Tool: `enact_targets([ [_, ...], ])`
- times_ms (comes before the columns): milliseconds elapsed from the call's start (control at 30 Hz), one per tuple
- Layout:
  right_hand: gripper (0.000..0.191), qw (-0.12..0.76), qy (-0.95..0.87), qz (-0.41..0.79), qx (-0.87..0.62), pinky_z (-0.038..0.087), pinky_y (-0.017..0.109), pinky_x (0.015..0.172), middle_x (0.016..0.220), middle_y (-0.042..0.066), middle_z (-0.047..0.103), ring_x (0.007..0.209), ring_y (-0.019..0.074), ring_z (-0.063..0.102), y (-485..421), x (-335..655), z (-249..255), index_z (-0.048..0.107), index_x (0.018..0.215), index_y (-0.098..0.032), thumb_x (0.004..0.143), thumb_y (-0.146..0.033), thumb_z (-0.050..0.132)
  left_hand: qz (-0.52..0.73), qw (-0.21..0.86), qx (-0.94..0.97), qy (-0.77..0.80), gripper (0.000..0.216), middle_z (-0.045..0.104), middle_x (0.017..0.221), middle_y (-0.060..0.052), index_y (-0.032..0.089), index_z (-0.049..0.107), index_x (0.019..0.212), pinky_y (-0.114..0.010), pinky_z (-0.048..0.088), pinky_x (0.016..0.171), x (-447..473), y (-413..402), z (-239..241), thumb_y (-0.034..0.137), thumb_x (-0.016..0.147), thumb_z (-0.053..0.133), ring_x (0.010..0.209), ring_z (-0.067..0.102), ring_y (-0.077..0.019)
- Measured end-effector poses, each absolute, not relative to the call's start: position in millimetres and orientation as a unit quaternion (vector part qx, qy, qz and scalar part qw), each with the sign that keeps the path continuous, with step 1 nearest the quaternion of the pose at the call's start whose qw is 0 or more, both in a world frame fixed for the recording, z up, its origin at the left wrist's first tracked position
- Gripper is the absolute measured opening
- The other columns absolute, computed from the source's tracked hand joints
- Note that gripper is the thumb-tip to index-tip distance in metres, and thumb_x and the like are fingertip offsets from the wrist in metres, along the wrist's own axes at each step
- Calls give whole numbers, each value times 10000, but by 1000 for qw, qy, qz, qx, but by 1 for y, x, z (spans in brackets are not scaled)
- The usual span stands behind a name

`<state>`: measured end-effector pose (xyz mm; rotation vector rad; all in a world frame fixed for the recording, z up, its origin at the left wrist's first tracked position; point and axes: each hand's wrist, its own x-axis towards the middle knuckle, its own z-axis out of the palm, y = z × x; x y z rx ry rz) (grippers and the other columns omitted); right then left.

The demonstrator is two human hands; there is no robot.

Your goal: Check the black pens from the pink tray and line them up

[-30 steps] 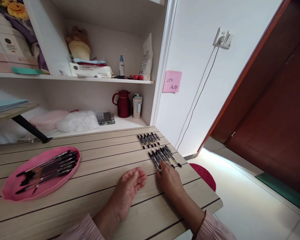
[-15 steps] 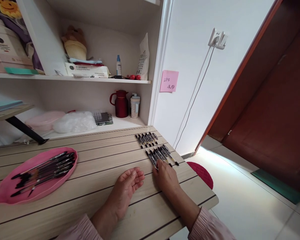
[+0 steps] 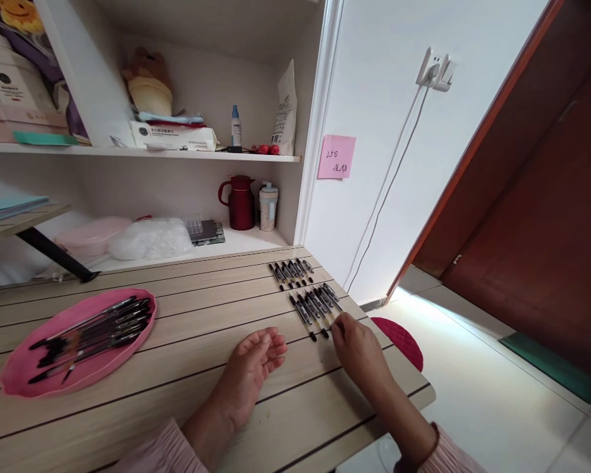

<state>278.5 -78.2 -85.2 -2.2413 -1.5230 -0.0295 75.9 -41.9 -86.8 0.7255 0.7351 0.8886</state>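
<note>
My right hand [image 3: 357, 345] has its fingers pinched at the lower end of a pen at the right side of the nearer row of pens [image 3: 311, 307]. The fingertips hide that end. Several black-capped clear pens lie side by side in this row, slanting. Behind it is a second row of pens [image 3: 290, 272]. My left hand [image 3: 256, 361] rests on the table, palm turned inward, fingers loosely curled and apart, holding nothing. To the left, a pink oval tray [image 3: 17, 371] holds a loose pile of pens and thin dark sticks [image 3: 98, 332].
The wooden slatted table [image 3: 201, 315] ends at the right, above a red round seat [image 3: 401, 341]. Behind it, shelves hold a red jug [image 3: 241, 205], a pale cup [image 3: 268, 207] and a plastic bag [image 3: 152, 240]. A black stand leg [image 3: 56, 256] stands at the left.
My right hand has moved right, from the left end of the nearer row to its right end, uncovering the lower ends of the left pens. My left hand stays put.
</note>
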Motion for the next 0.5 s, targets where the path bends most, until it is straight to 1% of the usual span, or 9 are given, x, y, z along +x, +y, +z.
enact_targets([
  [133,181,207,-540,13,-816,245,247,524,672,40,599,642,163,545,-93,292,-85,534,747,-175,828,-219,378,412,773,341,341,298,646,927,-105,137,608,963,-335,445,788,76,-42,-85,314,725,624,834,602,-180],
  [267,167,196,-543,48,-815,245,241,525,691,31,611,666,158,550,-104,287,-89,544,743,-185,817,-206,396,421,756,364,345,294,644,894,-91,138,597,968,-323,455,745,72,-39,-80,319,737,607,784,601,-166],
  [367,166,185,-548,60,-814,249,242,532,720,32,622,680,154,551,-106,279,-91,551,737,-187,817,-201,407,437,719,395,368,294,641,870,-76,141,597,967,-300,458,697,64,-35,-74,321,735,607,739,596,-150],
  [500,162,176,-570,49,-801,262,244,563,788,38,633,747,157,563,-101,274,-94,559,769,-186,830,-204,409,463,671,424,393,307,639,849,-65,140,593,972,-288,461,670,53,-29,-64,320,724,616,719,591,-145],
])
